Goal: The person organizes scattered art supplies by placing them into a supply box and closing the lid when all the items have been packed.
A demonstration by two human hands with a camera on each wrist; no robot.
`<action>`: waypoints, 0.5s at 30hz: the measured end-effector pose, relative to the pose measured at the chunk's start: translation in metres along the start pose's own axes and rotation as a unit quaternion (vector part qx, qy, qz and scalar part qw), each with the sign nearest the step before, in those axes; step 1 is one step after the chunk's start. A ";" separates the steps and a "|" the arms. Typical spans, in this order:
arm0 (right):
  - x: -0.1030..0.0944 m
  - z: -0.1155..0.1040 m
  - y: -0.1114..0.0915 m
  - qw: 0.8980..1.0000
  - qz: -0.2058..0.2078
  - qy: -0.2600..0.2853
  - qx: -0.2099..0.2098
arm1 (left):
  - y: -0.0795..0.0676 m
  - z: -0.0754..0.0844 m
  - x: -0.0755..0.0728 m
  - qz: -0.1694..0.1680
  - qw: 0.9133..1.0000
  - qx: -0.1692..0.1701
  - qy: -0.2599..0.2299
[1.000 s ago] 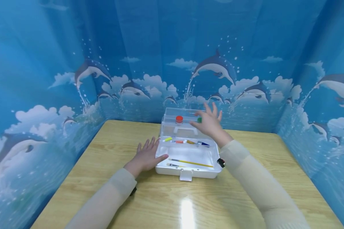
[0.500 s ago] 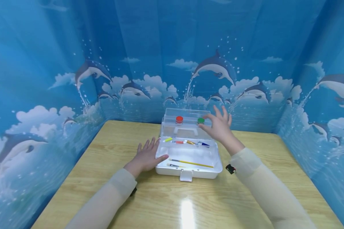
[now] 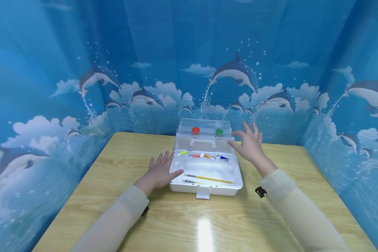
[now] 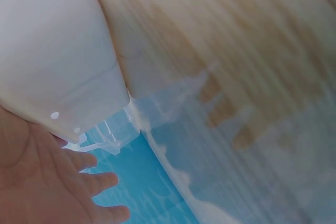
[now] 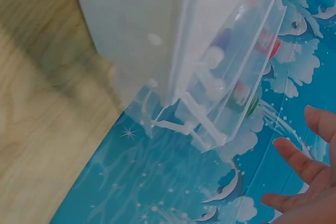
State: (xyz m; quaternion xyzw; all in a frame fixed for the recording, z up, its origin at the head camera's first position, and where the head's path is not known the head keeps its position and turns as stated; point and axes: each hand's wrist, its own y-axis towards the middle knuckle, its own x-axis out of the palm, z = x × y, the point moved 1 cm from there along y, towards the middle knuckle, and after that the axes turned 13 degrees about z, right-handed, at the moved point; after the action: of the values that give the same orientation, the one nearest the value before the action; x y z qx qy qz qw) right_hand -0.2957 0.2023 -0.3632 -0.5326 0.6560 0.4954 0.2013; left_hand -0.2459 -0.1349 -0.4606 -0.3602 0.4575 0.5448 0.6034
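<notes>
A white art box [image 3: 222, 191] stands unfolded on the table, its clear trays raised at the back. Spread fingers of my left hand [image 3: 157, 175] lie against the box's left side, thumb over the rim. My right hand [image 3: 251, 147] hovers just right of the trays, fingers apart, holding nothing. On the upper tray sit a red-capped jar [image 3: 195, 131] and a green-capped jar [image 3: 219, 132]. Below them lie a yellow tube [image 3: 183, 153], a red tube [image 3: 194, 155], an ochre tube [image 3: 207, 155] and a blue tube [image 3: 222, 158]. A long yellow paintbrush [image 3: 211, 179] and a shorter paintbrush [image 3: 190, 181] lie in the bottom.
The wooden table [image 3: 163, 224] extends around the box. A blue dolphin-print curtain [image 3: 151, 52] closes off the back and both sides. The box's front latch [image 3: 203, 193] hangs down towards me.
My right hand has moved right and slightly down, away from the green-capped jar, which is now fully uncovered on the tray. My left hand has stayed at the box's side.
</notes>
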 end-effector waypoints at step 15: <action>0.005 0.036 -0.008 0.999 -0.011 0.033 0.031 | 0.000 0.001 0.002 0.002 1.000 -0.005 -0.005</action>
State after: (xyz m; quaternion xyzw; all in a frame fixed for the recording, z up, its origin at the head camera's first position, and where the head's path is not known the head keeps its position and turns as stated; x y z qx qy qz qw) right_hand -0.2996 0.2315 -0.3862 -0.5496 0.6710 0.4550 0.2016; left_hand -0.2462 -0.1335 -0.4619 -0.3597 0.4528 0.5501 0.6024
